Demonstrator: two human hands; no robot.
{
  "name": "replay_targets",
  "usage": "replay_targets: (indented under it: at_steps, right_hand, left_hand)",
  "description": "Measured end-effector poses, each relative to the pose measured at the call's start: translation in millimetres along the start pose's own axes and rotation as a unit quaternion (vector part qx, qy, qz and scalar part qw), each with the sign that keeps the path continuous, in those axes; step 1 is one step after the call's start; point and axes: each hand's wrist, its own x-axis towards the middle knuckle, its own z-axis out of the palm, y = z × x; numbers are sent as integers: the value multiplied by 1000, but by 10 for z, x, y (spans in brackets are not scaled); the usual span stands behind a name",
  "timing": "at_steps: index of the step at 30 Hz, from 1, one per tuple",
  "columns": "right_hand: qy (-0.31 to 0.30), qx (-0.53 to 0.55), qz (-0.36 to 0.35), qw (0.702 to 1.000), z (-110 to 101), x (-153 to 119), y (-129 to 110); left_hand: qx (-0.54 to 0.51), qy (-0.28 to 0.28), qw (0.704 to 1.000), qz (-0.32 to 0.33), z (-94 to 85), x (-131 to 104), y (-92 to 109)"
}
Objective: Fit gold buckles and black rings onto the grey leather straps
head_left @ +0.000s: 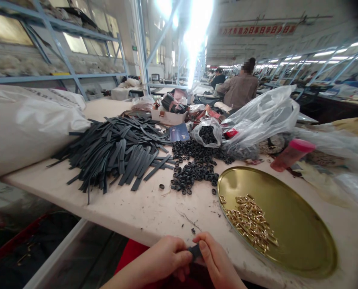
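At the table's front edge, my left hand [167,259] and my right hand [212,257] hold a small dark strip [194,253] between them, fingers closed on it. Part of the strip is hidden by the fingers. Beyond them lies a heap of small black loops [194,174]. A large pile of dark flat strips [112,152] spreads over the left of the table. To the right of my hands, a gold oval tray [299,228] carries many small gold buckles [253,222].
On the table [131,216], a clear bag of black loops [208,134], a blue card [179,132] and a pink-lidded jar [291,154] stand behind. A white sack [25,128] is at the left. A person [241,86] sits farther back.
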Motion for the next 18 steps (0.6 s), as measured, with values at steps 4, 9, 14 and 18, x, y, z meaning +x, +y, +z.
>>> replay_targets:
  at_steps: [4, 9, 14, 18]
  right_hand:
    - [-22, -48, -53, 997, 30, 204, 140]
    - [-10, -181, -105, 978, 6, 559, 207]
    - [0, -238, -130, 963, -121, 831, 304]
    - [8, -195, -76, 978, -204, 978, 342]
  left_hand:
    - [90, 16, 996, 21, -46, 103, 10]
    - [297, 113, 946, 71, -386, 353, 168]
    - [416, 324, 848, 50, -1364, 837, 514]
    - [450, 395, 801, 12, -1905, 1230, 602]
